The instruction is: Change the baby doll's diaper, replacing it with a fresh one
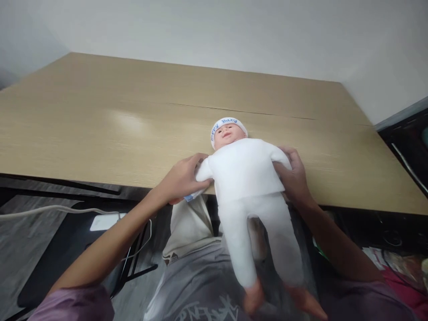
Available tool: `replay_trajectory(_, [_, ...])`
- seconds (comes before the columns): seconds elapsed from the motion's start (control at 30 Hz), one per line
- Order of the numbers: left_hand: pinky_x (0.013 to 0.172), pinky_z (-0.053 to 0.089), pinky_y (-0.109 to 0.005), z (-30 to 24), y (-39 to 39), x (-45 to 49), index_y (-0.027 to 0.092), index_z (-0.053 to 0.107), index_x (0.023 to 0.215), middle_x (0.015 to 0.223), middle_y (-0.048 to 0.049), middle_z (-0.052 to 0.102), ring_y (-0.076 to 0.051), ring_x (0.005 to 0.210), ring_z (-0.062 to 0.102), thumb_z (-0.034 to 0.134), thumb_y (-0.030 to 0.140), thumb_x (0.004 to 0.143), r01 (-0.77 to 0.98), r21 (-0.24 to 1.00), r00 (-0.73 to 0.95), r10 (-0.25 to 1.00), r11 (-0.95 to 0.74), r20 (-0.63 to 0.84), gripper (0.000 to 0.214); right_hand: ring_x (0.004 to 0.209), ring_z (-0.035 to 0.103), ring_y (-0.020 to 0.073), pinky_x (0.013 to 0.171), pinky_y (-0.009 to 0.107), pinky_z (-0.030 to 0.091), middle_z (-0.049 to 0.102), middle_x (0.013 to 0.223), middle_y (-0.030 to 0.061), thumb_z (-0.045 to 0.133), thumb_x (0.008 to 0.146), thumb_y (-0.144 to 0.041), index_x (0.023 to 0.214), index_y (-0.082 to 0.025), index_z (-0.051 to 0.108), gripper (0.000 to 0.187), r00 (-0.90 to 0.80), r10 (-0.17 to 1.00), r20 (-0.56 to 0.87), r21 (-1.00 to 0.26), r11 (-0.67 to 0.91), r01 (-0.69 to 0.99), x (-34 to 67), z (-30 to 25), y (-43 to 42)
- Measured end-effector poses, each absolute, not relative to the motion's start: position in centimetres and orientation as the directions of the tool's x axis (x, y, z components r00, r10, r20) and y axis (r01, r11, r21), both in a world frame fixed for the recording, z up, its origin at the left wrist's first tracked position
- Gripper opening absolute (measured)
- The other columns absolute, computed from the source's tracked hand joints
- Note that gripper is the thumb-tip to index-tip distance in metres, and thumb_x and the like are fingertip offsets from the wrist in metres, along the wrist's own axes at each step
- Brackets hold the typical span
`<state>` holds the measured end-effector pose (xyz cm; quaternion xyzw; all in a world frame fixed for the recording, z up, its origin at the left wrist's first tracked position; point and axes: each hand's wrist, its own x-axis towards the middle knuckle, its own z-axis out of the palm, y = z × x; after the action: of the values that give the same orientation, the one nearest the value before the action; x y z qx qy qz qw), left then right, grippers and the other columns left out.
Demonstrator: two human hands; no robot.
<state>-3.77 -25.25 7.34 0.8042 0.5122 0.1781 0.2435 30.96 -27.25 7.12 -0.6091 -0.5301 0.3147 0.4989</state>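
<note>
A baby doll [246, 178] in a white suit and a white cap with blue lettering lies face up at the near edge of a light wooden table [110, 129]. Its legs hang off the edge toward me. My left hand [182, 178] is closed around the doll's arm on the left side. Under that hand a small blue-and-white item [193, 196] shows, too hidden to name. My right hand [292, 176] grips the doll's other arm and flank.
A beige cloth [189, 225] lies over my lap below the table edge. A white cable [50, 209] and a white block [103, 221] lie on the dark floor at the left. Dark furniture [409, 147] stands at the right.
</note>
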Motion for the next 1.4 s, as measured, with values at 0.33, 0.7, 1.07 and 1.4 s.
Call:
replay_trajectory(0.33, [0.104,0.052,-0.044,7.4,-20.6,-4.6,0.02,0.064,0.141,0.14,-0.0121,0.075,-0.035,0.124,0.068,0.07,0.056,0.094,0.802,0.514,0.295,0.95,-0.304,0.101,0.06,0.111,0.074,0.0348,0.099,0.053,0.062,0.079,0.126,0.0139,0.086,0.085,-0.068,0.124,-0.024,0.072,0.06,0.032,0.916,0.401,-0.656,0.263,0.707,34.4,5.6,-24.2])
replay_trajectory(0.7, [0.105,0.047,-0.047,5.6,-16.9,-4.3,0.017,0.066,0.13,0.126,-0.0153,0.073,-0.036,0.117,0.06,0.065,0.073,0.097,0.871,0.405,0.244,0.961,-0.278,0.133,0.064,0.102,0.071,0.0346,0.088,0.045,0.055,0.079,0.112,0.0137,0.069,0.093,-0.082,0.111,-0.023,0.074,0.062,-0.068,0.916,0.395,-0.453,0.259,0.853,36.7,4.0,-20.4])
replay_trajectory(1.07, [0.098,0.049,-0.049,3.4,-11.9,-5.6,0.022,0.069,0.118,0.112,-0.0158,0.076,-0.039,0.11,0.066,0.064,0.086,0.093,0.919,0.214,0.26,0.916,-0.332,0.307,0.07,0.102,0.075,0.0418,0.082,0.047,0.053,0.083,0.114,0.0182,0.06,0.093,-0.094,0.119,-0.021,0.079,0.079,-0.061,0.951,0.304,-0.381,0.18,0.907,37.0,3.9,-15.8])
replay_trajectory(1.4, [0.096,0.05,-0.049,2.1,-5.9,-6.0,0.022,0.068,0.113,0.116,-0.0179,0.075,-0.043,0.115,0.067,0.065,0.089,0.091,0.929,0.24,0.178,0.909,-0.281,0.376,0.071,0.097,0.076,0.0448,0.081,0.051,0.056,0.081,0.106,0.02,0.062,0.091,-0.095,0.115,-0.022,0.076,0.078,0.022,0.937,0.349,-0.366,0.114,0.924,36.7,1.7,-9.9])
